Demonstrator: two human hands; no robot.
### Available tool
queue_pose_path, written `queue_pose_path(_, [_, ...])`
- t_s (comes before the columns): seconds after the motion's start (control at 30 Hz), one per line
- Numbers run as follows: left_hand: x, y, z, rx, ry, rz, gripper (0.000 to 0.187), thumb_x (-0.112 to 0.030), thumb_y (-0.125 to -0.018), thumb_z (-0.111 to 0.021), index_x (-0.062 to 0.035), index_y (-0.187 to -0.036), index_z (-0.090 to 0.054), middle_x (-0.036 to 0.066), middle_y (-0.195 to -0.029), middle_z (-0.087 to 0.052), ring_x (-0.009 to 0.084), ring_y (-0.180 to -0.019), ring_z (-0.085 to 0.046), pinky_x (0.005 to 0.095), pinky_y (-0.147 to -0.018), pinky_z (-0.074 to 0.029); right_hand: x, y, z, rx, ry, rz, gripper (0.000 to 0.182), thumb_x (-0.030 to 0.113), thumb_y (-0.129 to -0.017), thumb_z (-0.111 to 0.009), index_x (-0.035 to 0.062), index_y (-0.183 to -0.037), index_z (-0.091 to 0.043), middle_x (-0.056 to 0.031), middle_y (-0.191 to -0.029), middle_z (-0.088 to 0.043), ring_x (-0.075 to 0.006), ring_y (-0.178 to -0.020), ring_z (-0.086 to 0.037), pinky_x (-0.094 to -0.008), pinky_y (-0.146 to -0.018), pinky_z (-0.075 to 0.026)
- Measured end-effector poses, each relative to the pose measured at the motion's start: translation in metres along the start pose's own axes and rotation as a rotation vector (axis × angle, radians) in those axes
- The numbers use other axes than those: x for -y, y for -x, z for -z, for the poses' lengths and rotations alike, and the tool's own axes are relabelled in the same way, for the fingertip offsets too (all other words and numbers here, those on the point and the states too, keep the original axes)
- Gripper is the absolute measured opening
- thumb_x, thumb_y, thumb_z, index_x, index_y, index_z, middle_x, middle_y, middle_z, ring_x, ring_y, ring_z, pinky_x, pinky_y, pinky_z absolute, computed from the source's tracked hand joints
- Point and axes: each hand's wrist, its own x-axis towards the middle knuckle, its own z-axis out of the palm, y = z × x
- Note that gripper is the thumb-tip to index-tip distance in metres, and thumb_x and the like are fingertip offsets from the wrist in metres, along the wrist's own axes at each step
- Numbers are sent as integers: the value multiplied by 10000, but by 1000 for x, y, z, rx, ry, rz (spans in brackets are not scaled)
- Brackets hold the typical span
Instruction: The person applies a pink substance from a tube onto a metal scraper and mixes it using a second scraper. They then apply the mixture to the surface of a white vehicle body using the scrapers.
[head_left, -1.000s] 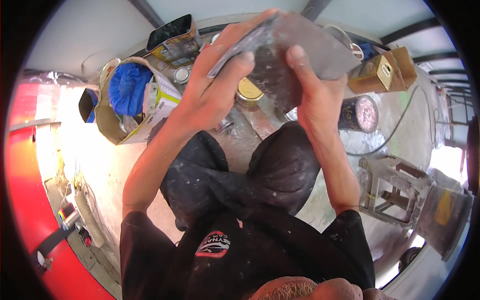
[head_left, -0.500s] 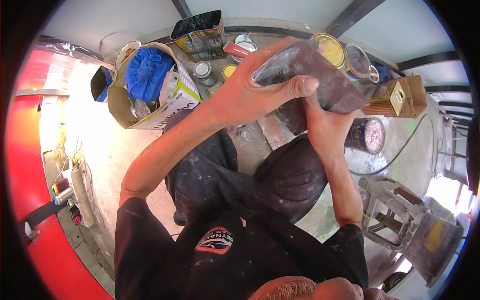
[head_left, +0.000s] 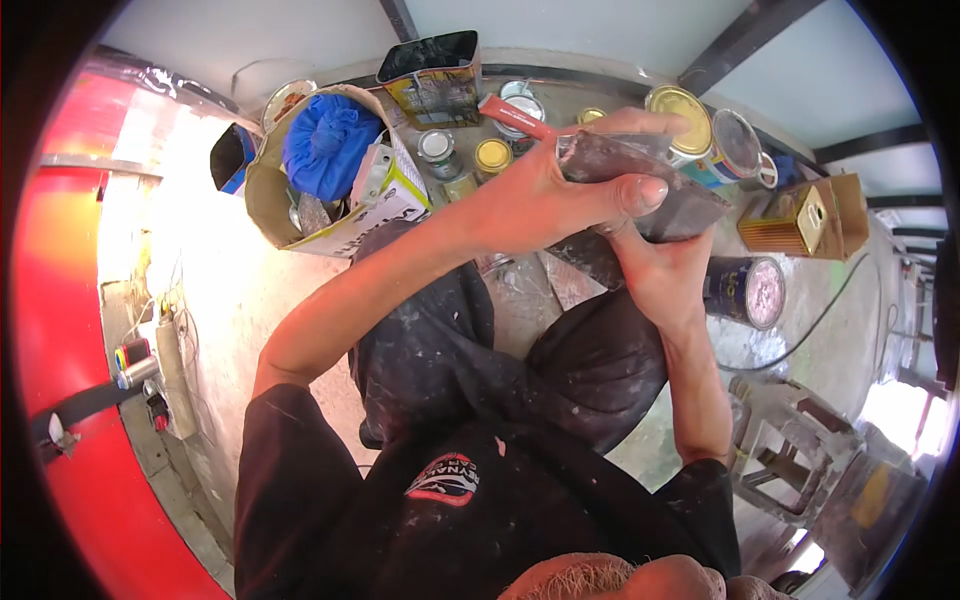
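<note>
A dark grey-brown sheet that looks like sandpaper (head_left: pixel 690 200) is held up in front of me, bent over. My left hand (head_left: pixel 545 200) grips its left side, fingers behind it and thumb lying across the front. Below, my right hand (head_left: pixel 655 265) is closed on the sheet's lower edge, its thumb close to the left thumb. Most fingers of both hands are hidden behind the sheet. Another dark part of it hangs lower, between my wrists.
A cardboard box (head_left: pixel 265 195) with a blue bag (head_left: pixel 330 145) stands at the left. Several cans are along the wall, with an open square tin (head_left: pixel 430 85). To the right are a tipped dark can (head_left: pixel 745 290), a gold tin (head_left: pixel 785 220), a hose (head_left: pixel 825 315) and a stool (head_left: pixel 790 450).
The sheet has tilted and folded down more, and my left hand has lowered with its fingers reaching over the top. The whole view has shifted slightly.
</note>
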Motion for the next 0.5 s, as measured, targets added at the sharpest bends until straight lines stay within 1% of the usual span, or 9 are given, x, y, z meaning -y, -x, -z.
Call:
queue_pose_path(0.03, [-4, 0, 2, -24, -36, -32, 535, -340, -1016, -586, -93, -1477, -474, 71, -1245, -642, 151, -1180, -567, 345, -1057, -420, 2, -1, -2, -43, -3, 3, 367, 56, -873, -766, -17, -1200, -617, -63, -1112, -682, -145, -994, -647, -307, -874, -524])
queue_pose_path(0.1, [-5, 2, 3, -71, -119, -93, 517, -338, -1005, -603, -85, -1444, -501, 68, -1227, -644, 153, -1169, -575, 345, -1045, -429, 8, 2, -8, -149, -6, -4, 372, 79, -887, -758, -22, -1218, -622, -59, -1135, -685, -133, -1018, -642, -300, -882, -516])
queue_pose_path(0.13, [-3, 3, 3, -90, -154, -120, 507, -338, -1000, -612, -81, -1427, -515, 67, -1218, -645, 154, -1164, -579, 346, -1040, -434, 10, 4, -10, -141, 16, 17, 366, 76, -892, -751, -25, -1221, -625, -59, -1130, -688, -129, -1012, -642, -297, -881, -515])
queue_pose_path(0.23, [9, 7, 5, -109, -163, -73, 439, -407, -985, -635, -83, -1281, -615, 53, -1155, -649, 139, -1141, -558, 348, -1049, -417, 9, 7, -12, -101, 100, 59, 337, 69, -907, -733, -31, -1215, -639, -59, -1106, -697, -120, -993, -642, -291, -876, -513])
queue_pose_path(0.3, [17, 11, 10, -109, -206, -5, 448, -449, -986, -614, -70, -1225, -629, 43, -1092, -663, 140, -1092, -577, 355, -1011, -436, 2, 7, -8, -63, 175, 61, 301, 64, -915, -722, -29, -1193, -658, -56, -1083, -705, -115, -979, -642, -289, -870, -512])
queue_pose_path(0.33, [18, 13, 11, -108, -226, 31, 459, -470, -987, -603, -63, -1198, -636, 38, -1060, -670, 140, -1068, -587, 359, -992, -446, 3, 7, -9, -55, 159, 56, 290, 65, -913, -724, -30, -1181, -664, -55, -1068, -708, -112, -969, -643, -285, -861, -513])
queue_pose_path(0.43, [12, 18, 12, -43, -201, 216, 531, -540, -968, -597, -57, -1184, -645, 38, -965, -681, 149, -969, -611, 347, -898, -478, 10, 4, -12, -23, 131, 37, 269, 61, -909, -728, -34, -1155, -676, -52, -1034, -716, -105, -943, -646, -278, -836, -516])
queue_pose_path(0.5, [15, 16, 14, -25, -180, 183, 549, -549, -955, -611, -42, -1161, -649, 44, -905, -676, 144, -899, -610, 336, -833, -484, 9, 6, -8, 4, 137, 4, 266, 50, -904, -728, -40, -1150, -677, -52, -1027, -716, -107, -930, -650, -274, -820, -519])
